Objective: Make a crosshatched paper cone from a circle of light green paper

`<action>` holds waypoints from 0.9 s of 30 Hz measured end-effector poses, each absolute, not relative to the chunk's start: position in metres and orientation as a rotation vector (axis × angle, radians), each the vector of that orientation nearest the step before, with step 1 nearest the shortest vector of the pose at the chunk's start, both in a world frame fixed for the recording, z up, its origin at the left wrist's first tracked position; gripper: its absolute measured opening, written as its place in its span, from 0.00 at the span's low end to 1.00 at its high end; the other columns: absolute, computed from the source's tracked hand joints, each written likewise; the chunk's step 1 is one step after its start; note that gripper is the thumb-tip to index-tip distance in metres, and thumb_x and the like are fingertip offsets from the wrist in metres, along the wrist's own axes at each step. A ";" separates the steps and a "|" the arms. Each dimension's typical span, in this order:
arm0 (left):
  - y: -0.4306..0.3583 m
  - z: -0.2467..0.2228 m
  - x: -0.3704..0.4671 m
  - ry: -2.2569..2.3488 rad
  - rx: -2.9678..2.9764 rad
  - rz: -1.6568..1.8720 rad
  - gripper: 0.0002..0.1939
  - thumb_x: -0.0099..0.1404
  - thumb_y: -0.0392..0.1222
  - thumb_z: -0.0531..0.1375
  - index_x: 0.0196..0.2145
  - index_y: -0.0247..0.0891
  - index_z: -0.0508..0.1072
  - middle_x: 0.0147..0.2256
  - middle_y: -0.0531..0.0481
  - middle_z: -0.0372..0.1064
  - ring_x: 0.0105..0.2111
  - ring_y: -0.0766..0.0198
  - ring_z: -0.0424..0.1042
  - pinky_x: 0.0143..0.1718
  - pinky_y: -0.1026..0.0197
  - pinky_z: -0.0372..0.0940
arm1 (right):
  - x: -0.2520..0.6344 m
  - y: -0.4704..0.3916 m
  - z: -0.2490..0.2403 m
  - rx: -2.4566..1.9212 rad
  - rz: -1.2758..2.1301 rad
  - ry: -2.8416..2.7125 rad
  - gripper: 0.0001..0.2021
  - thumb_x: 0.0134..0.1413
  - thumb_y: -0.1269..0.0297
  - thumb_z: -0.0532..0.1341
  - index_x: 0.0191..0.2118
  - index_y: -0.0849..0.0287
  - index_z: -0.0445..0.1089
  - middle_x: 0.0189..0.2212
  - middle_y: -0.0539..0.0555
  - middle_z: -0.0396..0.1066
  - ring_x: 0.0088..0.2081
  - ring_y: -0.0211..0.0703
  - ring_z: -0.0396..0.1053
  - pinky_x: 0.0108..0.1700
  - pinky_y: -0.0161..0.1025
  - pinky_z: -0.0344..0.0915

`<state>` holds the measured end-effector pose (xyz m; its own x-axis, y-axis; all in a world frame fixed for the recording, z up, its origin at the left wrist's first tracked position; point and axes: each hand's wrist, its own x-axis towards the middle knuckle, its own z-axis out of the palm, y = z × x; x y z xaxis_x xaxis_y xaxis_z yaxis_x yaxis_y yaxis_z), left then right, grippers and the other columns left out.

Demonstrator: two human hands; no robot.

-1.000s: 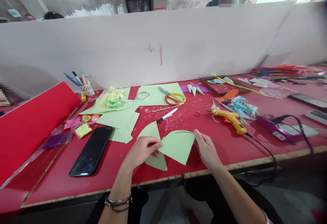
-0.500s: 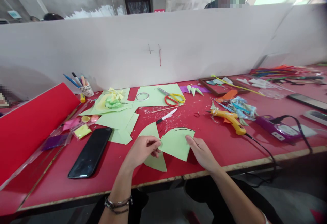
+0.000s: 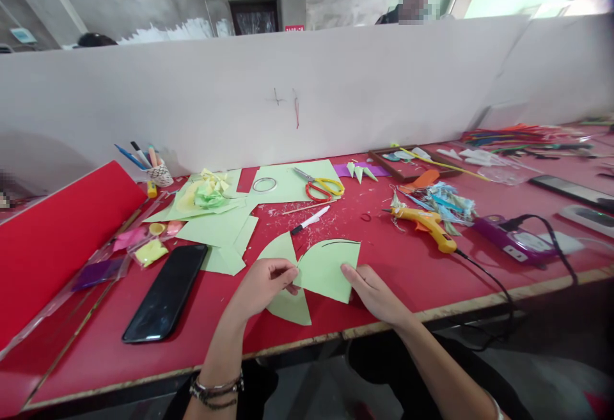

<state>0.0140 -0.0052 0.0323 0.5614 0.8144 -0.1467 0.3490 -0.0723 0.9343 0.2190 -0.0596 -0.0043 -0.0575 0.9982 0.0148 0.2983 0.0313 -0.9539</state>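
A light green paper piece [image 3: 330, 269], cut as a wide sector with a dark line along its curved top, is held between my two hands. My left hand [image 3: 269, 281] pinches its left corner with thumb and finger. On its right edge, my right hand [image 3: 371, 289] grips with the thumb on top and the fingers hidden beneath. Another green paper piece [image 3: 292, 308] lies on the table partly under my left hand, so its middle is covered. Just beyond the held paper is a black-and-white pen [image 3: 311, 220].
Scissors [image 3: 323, 186] with red and yellow handles rest on green paper. To the right lie a yellow glue gun [image 3: 426, 225] and a purple power strip [image 3: 518, 241]. A black phone [image 3: 165, 295] is at the left, beside green sheets [image 3: 215, 225]. A white partition [image 3: 230, 100] stands behind.
My right hand has slid a little down the paper's right edge, away from its upper corner. My left hand keeps its pinch. The whole view has shifted slightly.
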 end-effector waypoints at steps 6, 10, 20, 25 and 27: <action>-0.004 0.032 0.013 1.044 1.605 0.580 0.14 0.56 0.50 0.55 0.23 0.35 0.66 0.21 0.55 0.64 0.25 0.65 0.70 0.30 0.65 0.60 | 0.219 -0.060 0.003 -1.251 1.156 -1.736 0.26 0.58 0.52 0.44 0.16 0.61 0.63 0.16 0.50 0.63 0.22 0.35 0.62 0.30 0.31 0.57; -0.006 0.030 0.013 1.044 1.591 0.584 0.15 0.56 0.50 0.55 0.22 0.35 0.66 0.21 0.56 0.62 0.24 0.65 0.70 0.29 0.65 0.60 | 0.220 -0.059 0.002 -1.244 1.118 -1.791 0.27 0.58 0.52 0.43 0.19 0.62 0.67 0.14 0.48 0.58 0.19 0.34 0.59 0.27 0.30 0.56; -0.009 0.028 0.007 1.081 1.588 0.606 0.16 0.56 0.51 0.55 0.21 0.35 0.65 0.19 0.55 0.60 0.24 0.65 0.69 0.28 0.65 0.58 | 0.221 -0.060 0.001 -1.255 1.113 -1.860 0.26 0.58 0.55 0.45 0.15 0.61 0.65 0.13 0.49 0.61 0.18 0.33 0.59 0.26 0.30 0.55; -0.015 0.028 0.010 1.115 1.698 0.613 0.19 0.54 0.52 0.58 0.37 0.35 0.69 0.30 0.51 0.67 0.30 0.65 0.66 0.30 0.65 0.60 | 0.222 -0.061 0.000 -1.164 1.175 -1.957 0.25 0.57 0.57 0.47 0.13 0.60 0.63 0.13 0.49 0.63 0.19 0.34 0.61 0.30 0.31 0.58; -0.017 0.028 0.014 1.106 1.746 0.601 0.19 0.54 0.52 0.58 0.38 0.35 0.69 0.30 0.51 0.67 0.30 0.64 0.65 0.30 0.65 0.60 | 0.222 -0.062 -0.001 -1.146 1.181 -1.969 0.23 0.57 0.58 0.48 0.14 0.60 0.62 0.14 0.49 0.63 0.20 0.34 0.61 0.30 0.31 0.58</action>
<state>0.0139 -0.0173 0.0283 0.4698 0.8793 -0.0782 0.4128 -0.1405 0.8999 0.2223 -0.0615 -0.0013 -0.4721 0.8806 0.0400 0.3795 0.2440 -0.8925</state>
